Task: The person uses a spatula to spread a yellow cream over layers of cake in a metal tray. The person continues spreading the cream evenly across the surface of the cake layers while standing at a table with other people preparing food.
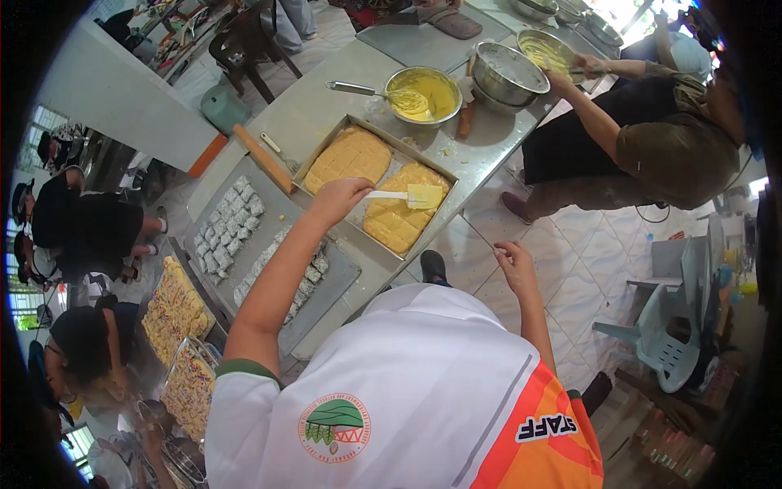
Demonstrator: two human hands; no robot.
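Observation:
My left hand [342, 198] grips the white handle of a rubber spatula [423, 196]. Its yellow-smeared blade lies over the nearer slab of cut yellow dough or cake [400, 229], whose top looks glossy. A second scored slab [348, 160] sits beside it in the same rectangular metal baking pan [451, 183]. Off the table's edge, above the tiled floor, my right hand [517, 264] hangs with loosely bent fingers and nothing visible in it. Beyond the pan, a steel bowl [453, 91] holds yellow batter and a wire whisk [354, 89].
A wooden rolling pin [266, 160] and a fork [281, 153] lie left of the pan. Coated pieces [229, 226] cover a grey board [339, 269]. Sprinkled slabs [177, 312] stand farther left. Another person [660, 147] works at a bowl [544, 52] near stacked bowls [510, 70].

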